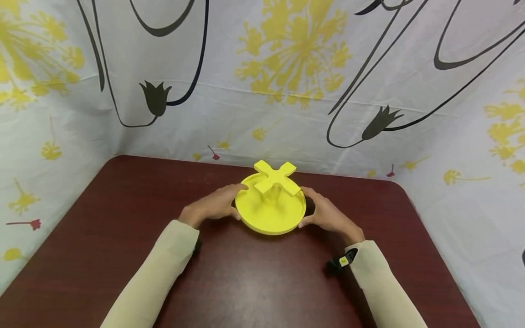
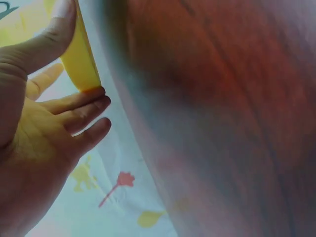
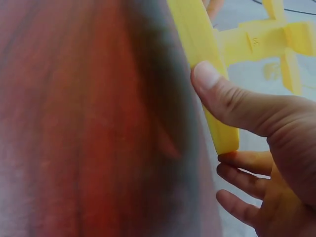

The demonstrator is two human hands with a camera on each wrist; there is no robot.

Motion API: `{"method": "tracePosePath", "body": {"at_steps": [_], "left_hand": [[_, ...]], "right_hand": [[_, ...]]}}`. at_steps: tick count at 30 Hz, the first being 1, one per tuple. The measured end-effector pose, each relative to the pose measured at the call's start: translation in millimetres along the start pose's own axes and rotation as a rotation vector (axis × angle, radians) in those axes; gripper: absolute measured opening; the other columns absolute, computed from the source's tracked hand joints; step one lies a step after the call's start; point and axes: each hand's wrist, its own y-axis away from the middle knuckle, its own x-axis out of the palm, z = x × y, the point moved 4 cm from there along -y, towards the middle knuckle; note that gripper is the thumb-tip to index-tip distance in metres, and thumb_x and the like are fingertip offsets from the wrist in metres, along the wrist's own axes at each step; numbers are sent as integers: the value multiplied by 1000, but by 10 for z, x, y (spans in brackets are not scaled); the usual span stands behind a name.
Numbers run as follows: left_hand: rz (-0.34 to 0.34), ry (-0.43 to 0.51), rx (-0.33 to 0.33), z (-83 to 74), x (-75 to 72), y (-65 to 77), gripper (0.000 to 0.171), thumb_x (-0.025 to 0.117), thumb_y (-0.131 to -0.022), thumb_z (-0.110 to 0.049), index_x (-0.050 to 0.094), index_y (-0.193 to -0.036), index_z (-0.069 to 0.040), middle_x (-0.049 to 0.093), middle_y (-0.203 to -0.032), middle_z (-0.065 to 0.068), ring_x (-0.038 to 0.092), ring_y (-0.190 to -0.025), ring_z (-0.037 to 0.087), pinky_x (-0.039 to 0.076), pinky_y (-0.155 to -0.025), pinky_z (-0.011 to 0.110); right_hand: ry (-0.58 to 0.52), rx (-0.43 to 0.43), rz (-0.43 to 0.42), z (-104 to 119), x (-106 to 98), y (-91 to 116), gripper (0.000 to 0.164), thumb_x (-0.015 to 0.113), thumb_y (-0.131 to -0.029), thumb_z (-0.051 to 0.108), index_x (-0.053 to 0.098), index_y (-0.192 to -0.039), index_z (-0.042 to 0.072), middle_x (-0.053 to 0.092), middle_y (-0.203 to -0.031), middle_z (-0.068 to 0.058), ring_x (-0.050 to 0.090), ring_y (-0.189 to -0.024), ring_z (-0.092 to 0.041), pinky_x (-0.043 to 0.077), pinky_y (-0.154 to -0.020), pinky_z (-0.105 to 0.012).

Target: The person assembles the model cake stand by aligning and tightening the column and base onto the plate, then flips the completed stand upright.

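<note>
A yellow round dish [image 1: 266, 223] with a raised rim is held between both hands near the table's far edge. From its middle rises a short post [image 3: 242, 44] topped by a flat yellow cross [image 1: 275, 177]. My left hand [image 1: 217, 202] grips the rim on the left side, thumb toward the near side. On the right, my right hand [image 1: 328, 214] holds the opposite rim between thumb and fingers. The right wrist view shows the thumb pressed on the rim and fingertips at its edge. In the left wrist view, fingertips meet the dish's lower edge.
Beneath lies a dark red-brown wooden table [image 1: 254, 282] with rounded far corners. A white cloth [image 1: 262, 127] printed with yellow and dark flowers hangs behind and at both sides. A dark wrist strap [image 1: 348, 257] shows at the right cuff.
</note>
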Motion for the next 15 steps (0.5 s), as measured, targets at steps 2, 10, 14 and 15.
{"method": "tracePosePath", "body": {"at_steps": [2,10,14,15], "left_hand": [[-5,26,21,-8,-46,26,89,82,-83,-19,30,-155,-11,35,-157,11,29,-146,29,29,-117,49],[-24,120,78,-92,-190,125,88,79,-86,-19,26,-157,-15,27,-160,9,26,-148,27,28,-118,49],[-37,162,107,-118,-240,162,84,77,-88,-18,28,-156,-15,27,-161,7,26,-148,25,29,-117,50],[-39,172,115,-120,-251,170,82,76,-88,-18,29,-155,-14,28,-160,7,27,-147,25,29,-116,51]], "right_hand": [[-63,-40,-4,46,-44,3,105,93,-68,25,33,-154,19,42,-152,-6,46,-136,-30,42,-108,-52],[-256,-119,-5,162,-157,58,100,90,-71,12,33,-153,19,40,-153,-5,51,-132,-32,51,-99,-42],[-281,-136,-14,194,-198,77,98,88,-73,13,31,-154,13,38,-155,-13,52,-130,-37,52,-97,-46],[-283,-130,-18,194,-208,83,97,87,-74,14,31,-154,12,38,-155,-15,53,-129,-37,51,-97,-47]]}}
